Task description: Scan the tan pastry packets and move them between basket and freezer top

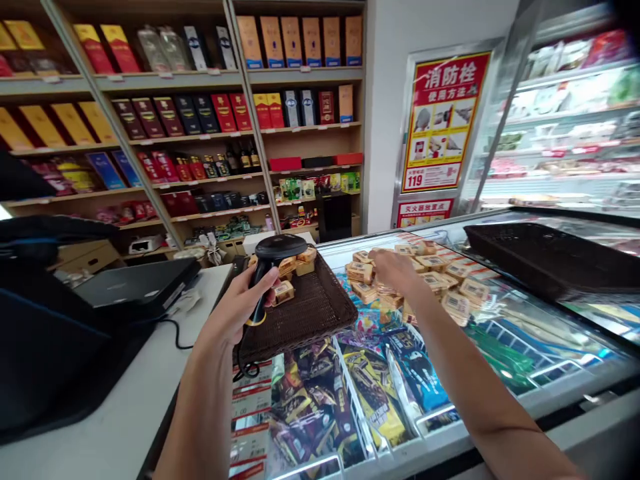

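Observation:
My left hand (245,300) is wrapped round the handle of a black barcode scanner (280,247), whose head points away over a brown woven tray (310,313). Several small packaged snacks (283,292) in clear wrap with tan contents lie in that tray, mostly at its far end. My right hand (393,270) reaches into a loose pile of the same wrapped snacks (434,283) on the freezer's glass top (520,320). Its fingers point down among the packs and are mostly hidden, so I cannot see whether one is gripped.
Ice cream packs (373,393) and wire dividers show beneath the glass. A second dark tray (545,260) stands at the right. To the left is a white counter (125,400) with a black device (145,287) and a cable. Shelves of boxed goods (200,113) line the back wall.

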### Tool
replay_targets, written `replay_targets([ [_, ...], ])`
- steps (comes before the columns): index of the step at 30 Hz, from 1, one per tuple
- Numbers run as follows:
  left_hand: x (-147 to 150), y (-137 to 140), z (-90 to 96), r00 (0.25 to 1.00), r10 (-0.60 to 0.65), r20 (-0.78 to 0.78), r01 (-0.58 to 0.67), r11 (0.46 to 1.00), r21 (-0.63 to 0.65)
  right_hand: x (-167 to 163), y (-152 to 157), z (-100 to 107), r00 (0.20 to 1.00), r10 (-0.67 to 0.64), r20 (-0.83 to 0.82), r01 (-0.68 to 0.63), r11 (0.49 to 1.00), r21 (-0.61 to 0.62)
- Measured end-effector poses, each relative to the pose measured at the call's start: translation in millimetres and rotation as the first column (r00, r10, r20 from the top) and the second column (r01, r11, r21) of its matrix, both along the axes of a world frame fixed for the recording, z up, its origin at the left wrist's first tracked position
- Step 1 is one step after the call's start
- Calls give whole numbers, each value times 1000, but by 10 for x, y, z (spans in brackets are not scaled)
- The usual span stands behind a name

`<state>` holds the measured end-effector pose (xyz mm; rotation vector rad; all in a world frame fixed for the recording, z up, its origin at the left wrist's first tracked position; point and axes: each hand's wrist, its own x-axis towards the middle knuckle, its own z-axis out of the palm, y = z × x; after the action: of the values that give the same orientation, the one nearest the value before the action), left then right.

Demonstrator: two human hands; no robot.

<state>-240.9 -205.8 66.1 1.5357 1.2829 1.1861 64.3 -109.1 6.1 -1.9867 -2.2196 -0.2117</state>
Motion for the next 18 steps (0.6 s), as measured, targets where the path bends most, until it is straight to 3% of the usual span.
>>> replay_targets([
  [3,-121,-30,14,999,30,41,-32,999,34,-686,35,-115,974,226,1,-226,974,1],
  [6,-179,-53,16,998,54,36,-55,997,49,-1358,167,-254,901,432,-45,-434,897,-80],
  [9,-201,-49,-1,999,30,29,-31,998,49,-1821,347,-373,864,494,-93,-503,849,-165],
  [14,-197,-24,-25,999,-14,35,13,1000,28,-2009,545,-527,851,503,-149,-525,820,-227],
  [18,-146,-31,-9,1000,2,26,-3,1000,17,-1986,572,-601,869,454,-197,-491,843,-219],
])
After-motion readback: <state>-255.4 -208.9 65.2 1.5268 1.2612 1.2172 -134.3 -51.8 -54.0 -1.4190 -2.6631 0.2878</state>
